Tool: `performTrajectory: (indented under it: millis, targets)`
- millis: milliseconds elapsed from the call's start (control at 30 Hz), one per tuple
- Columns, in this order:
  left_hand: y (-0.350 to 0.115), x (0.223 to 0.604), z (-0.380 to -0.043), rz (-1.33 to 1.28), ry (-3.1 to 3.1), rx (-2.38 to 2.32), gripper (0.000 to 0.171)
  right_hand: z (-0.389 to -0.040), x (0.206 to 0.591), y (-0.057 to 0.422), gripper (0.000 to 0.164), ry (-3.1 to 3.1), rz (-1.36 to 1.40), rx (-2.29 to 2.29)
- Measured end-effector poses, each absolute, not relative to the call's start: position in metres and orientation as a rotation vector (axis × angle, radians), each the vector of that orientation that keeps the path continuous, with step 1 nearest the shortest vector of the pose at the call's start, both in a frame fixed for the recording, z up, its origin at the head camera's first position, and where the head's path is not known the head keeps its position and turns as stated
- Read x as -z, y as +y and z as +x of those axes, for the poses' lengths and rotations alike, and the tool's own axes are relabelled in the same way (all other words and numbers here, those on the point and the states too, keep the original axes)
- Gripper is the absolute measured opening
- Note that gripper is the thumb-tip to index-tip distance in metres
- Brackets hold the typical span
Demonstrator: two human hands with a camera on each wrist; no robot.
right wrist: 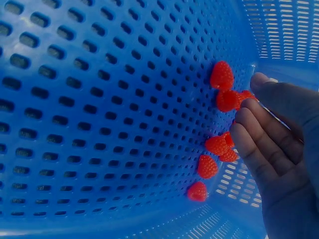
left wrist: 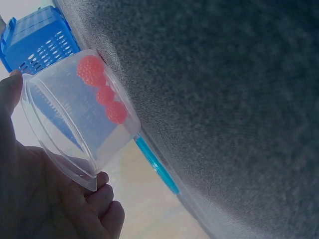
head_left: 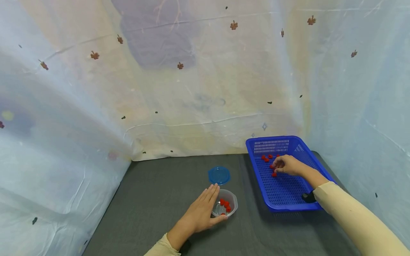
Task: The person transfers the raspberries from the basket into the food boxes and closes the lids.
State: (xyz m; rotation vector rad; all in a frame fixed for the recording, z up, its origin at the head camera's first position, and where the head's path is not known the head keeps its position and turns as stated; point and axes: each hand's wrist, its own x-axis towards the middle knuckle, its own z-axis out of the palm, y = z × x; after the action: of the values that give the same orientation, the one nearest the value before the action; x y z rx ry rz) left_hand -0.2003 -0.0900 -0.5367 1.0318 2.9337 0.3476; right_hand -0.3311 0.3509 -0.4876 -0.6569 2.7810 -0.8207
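Note:
My left hand (head_left: 201, 209) rests against a small clear plastic tub (head_left: 233, 206), fingers straight along its left side and thumb by the near rim. Several red toy raspberries (left wrist: 91, 70) lie at the bottom of the tub. My right hand (head_left: 288, 165) reaches down into a blue plastic basket (head_left: 266, 199) at the right. Its thumb and bent fingers stand apart, close to a raspberry (right wrist: 227, 100) in the right wrist view. More raspberries (right wrist: 207, 167) lie scattered on the basket floor, some partly hidden by the fingers.
A round blue lid (head_left: 219, 175) lies flat just beyond the tub. Dark grey cloth (head_left: 153, 199) covers the table. A pale printed curtain (head_left: 205, 89) hangs behind and along both sides, close to the basket's far end.

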Motion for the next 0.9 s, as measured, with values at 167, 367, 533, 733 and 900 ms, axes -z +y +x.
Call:
performTrajectory:
  millis: [167,367,533,733,900]
  targets:
    - [-0.09,0.536,-0.201,1.025,2.93,-0.359,0.105,-0.331,0.49,0.352,0.012,2.751,-0.63,0.819]
    - [-0.09,0.535,-0.201,1.024,2.93,-0.357,0.105,-0.333,0.492,0.352,0.013,2.74,-0.656,0.773]
    - [-0.09,0.535,-0.201,1.018,2.926,-0.365,0.105,-0.334,0.49,0.348,0.015,2.732,-0.64,0.755]
    - [-0.09,0.535,-0.201,1.014,2.927,-0.36,0.106,-0.333,0.489,0.343,0.015,2.739,-0.644,0.699]
    - [-0.09,0.535,-0.201,1.012,2.925,-0.355,0.106,-0.332,0.49,0.341,0.012,2.747,-0.645,0.666]
